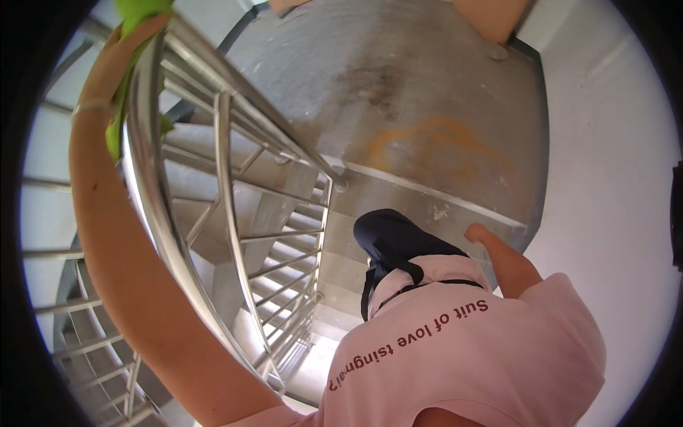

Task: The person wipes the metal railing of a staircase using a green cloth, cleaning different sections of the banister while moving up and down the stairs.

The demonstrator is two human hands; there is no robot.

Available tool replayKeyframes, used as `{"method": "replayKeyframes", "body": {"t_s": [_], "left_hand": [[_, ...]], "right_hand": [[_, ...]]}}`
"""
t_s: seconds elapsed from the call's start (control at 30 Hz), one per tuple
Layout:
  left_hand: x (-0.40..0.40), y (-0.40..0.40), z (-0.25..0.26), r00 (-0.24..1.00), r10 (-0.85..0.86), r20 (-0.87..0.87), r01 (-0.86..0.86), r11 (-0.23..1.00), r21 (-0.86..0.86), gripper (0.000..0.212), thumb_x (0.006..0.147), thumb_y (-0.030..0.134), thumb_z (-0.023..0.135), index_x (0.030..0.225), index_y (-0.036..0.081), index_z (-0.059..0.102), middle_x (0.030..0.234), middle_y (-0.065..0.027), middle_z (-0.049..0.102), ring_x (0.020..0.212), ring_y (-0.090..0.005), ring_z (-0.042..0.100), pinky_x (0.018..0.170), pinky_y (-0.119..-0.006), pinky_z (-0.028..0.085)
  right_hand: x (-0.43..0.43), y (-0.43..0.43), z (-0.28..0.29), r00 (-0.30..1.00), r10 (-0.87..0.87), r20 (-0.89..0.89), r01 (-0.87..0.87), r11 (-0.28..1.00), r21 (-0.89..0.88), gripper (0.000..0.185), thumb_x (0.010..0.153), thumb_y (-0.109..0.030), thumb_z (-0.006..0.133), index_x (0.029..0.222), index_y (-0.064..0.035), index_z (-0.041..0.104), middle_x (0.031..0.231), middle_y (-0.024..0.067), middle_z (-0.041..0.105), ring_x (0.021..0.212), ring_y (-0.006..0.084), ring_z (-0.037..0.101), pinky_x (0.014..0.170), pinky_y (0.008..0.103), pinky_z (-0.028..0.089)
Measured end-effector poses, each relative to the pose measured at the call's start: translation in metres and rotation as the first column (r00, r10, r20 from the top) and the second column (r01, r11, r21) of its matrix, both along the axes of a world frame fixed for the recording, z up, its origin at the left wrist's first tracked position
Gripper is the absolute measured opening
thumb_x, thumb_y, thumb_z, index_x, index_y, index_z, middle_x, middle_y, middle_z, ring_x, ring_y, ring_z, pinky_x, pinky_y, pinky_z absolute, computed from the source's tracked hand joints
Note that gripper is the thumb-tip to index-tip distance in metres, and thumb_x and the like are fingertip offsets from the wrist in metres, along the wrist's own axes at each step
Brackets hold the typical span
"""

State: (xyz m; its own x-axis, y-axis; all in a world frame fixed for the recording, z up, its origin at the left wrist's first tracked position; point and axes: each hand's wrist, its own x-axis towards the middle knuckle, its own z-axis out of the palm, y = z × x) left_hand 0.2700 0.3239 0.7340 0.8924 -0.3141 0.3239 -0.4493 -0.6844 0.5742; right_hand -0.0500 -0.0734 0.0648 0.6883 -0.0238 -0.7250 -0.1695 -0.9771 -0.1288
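Note:
My left hand (152, 26) reaches far forward along the stainless steel handrail (147, 123). It grips a bright green cloth (144, 7) against the top of the rail. More of the green cloth (113, 140) hangs down beside the rail under my wrist. At my right side, my right hand (476, 233) hangs low over the stairs near the hip. Its fingers are too small and foreshortened to make out, and nothing shows in it.
A concrete landing (304, 69) with dark and orange stains spreads ahead. Gray steps (341, 267) lie under my raised dark-trousered knee (387, 229). Metal balusters (227, 160) border the stairwell on the left, where lower flights show. A white wall (597, 160) rises on the right.

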Motion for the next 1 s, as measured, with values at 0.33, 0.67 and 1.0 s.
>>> {"method": "replayKeyframes", "body": {"t_s": [0.33, 0.67, 1.0], "left_hand": [[0.024, -0.011, -0.006, 0.983, 0.185, 0.006, -0.185, 0.983, -0.006, 0.057, 0.073, 0.041, 0.062, 0.114, 0.002, 0.051, 0.094, -0.0058, 0.057, 0.086, -0.0143, 0.054, 0.076, -0.027, 0.042], [0.015, -0.018, -0.017, 0.945, 0.128, 0.3, -0.14, 0.99, 0.02, 0.052, 0.078, 0.025, 0.057, 0.124, 0.004, 0.043, 0.113, -0.0055, 0.05, 0.104, -0.0186, 0.046, 0.094, -0.031, 0.031], [0.012, 0.063, -0.013, 0.902, 0.369, -0.225, -0.417, 0.88, -0.227, 0.052, 0.074, 0.017, 0.061, 0.121, 0.003, 0.044, 0.108, -0.0058, 0.05, 0.098, -0.0192, 0.048, 0.089, -0.031, 0.035]], "right_hand": [[0.013, -0.038, 0.075, 0.597, -0.783, 0.175, 0.57, 0.567, 0.595, 0.031, 0.081, -0.03, 0.046, 0.084, -0.0029, 0.06, 0.077, 0.0105, 0.063, 0.066, 0.0256, 0.061, 0.059, 0.0383, 0.047], [-0.17, 0.017, -0.029, -0.233, -0.335, -0.913, 0.887, -0.459, -0.057, 0.06, 0.083, -0.054, 0.038, 0.12, -0.0074, 0.046, 0.116, 0.0157, 0.051, 0.107, 0.0278, 0.047, 0.09, 0.0404, 0.037], [0.025, -0.153, 0.167, -0.033, -0.469, -0.883, -0.114, -0.876, 0.469, 0.073, 0.082, -0.065, 0.03, 0.133, -0.0129, 0.031, 0.127, 0.0138, 0.041, 0.113, 0.0258, 0.042, 0.091, 0.0421, 0.033]]}}
